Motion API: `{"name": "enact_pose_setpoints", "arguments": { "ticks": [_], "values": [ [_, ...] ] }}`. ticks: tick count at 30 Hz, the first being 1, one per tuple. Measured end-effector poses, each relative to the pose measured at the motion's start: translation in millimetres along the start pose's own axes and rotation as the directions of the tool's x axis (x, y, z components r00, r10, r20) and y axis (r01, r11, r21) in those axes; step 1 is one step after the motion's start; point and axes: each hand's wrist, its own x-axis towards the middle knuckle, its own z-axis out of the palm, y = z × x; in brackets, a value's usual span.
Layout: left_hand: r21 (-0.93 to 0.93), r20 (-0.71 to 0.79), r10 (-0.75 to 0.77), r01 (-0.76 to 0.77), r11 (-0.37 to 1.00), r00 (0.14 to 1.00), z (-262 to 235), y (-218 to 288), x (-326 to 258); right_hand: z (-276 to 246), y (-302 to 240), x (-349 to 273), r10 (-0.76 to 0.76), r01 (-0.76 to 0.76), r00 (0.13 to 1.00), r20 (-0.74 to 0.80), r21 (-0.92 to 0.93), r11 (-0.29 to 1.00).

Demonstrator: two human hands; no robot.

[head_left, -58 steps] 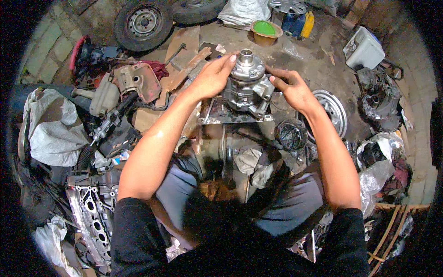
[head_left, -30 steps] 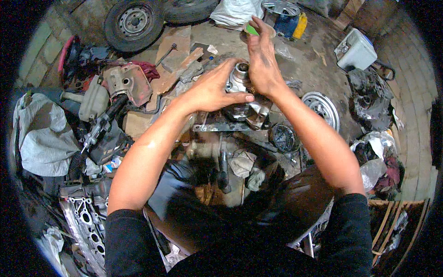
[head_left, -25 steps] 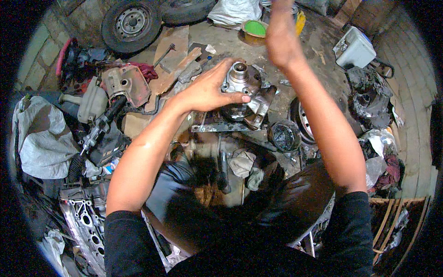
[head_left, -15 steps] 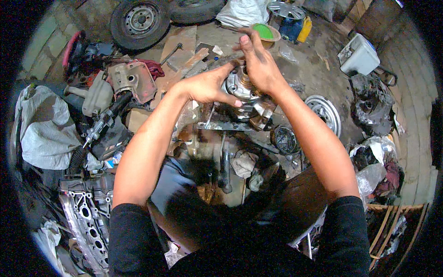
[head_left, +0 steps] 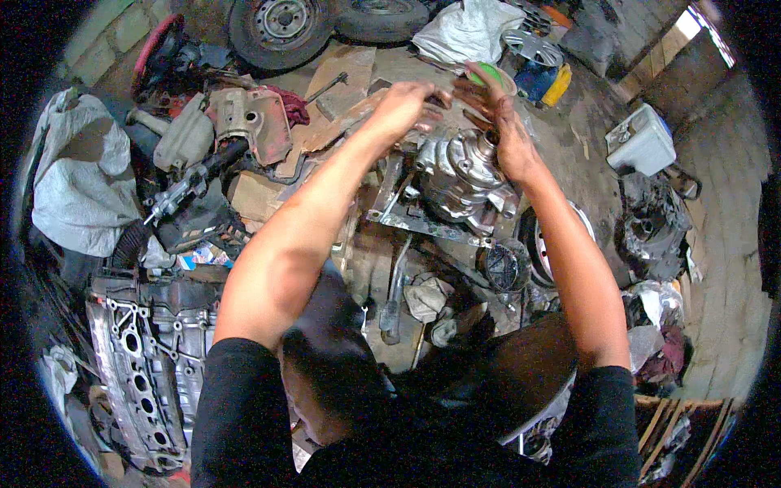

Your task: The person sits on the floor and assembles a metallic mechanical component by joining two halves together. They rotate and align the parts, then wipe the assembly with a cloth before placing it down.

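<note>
A silvery cast-metal gear housing with rounded lobes and bolt holes stands in front of me, on a flat metal plate. My left hand hovers past its far left side. The fingers there look bent and are smeared by motion, so what they hold, if anything, is not clear. Beside the upper right of the housing is my right hand, its darkened fingers stretched out and apart, with nothing in them. Whether its palm touches the metal is hard to tell.
Below the plate lie a long metal tool and a crumpled rag. A round dark part sits right of them. An engine cylinder head is at lower left, a wheel at the back, a white container at right.
My left hand has come off the housing and moved up and away. The right hand has lifted slightly beside it. More of the housing now shows, and the whole view has shifted.
</note>
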Motion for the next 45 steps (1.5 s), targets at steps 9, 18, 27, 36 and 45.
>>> {"name": "enact_pose_setpoints", "arguments": {
  "ticks": [9,18,27,36,45],
  "values": [
    [0.733,-0.443,0.666,-0.186,0.654,0.600,61.6,24.1,39.0,14.7,-17.1,0.5,-0.437,0.371,0.889,-0.137,-0.345,0.862],
    [0.545,-0.296,0.204,-0.010,0.838,0.933,57.9,-16.7,22.2,7.0,-24.9,5.2,-0.524,0.370,0.814,-0.250,-0.471,0.801],
    [0.661,-0.057,0.237,-0.141,0.737,0.970,29.3,-90.0,93.8,36.4,-19.2,4.6,-0.607,0.310,0.767,-0.210,-0.707,0.636],
    [0.564,-0.237,0.275,-0.099,0.820,0.932,59.0,-27.9,37.4,17.0,-2.0,-14.2,-0.273,0.042,0.898,-0.344,-0.551,0.833],
    [0.558,0.222,0.300,-0.373,0.741,0.928,75.4,13.1,-12.3,-71.8,-27.7,-141.5,-0.149,-0.111,0.699,-0.699,-0.312,0.944]
  ]
}}
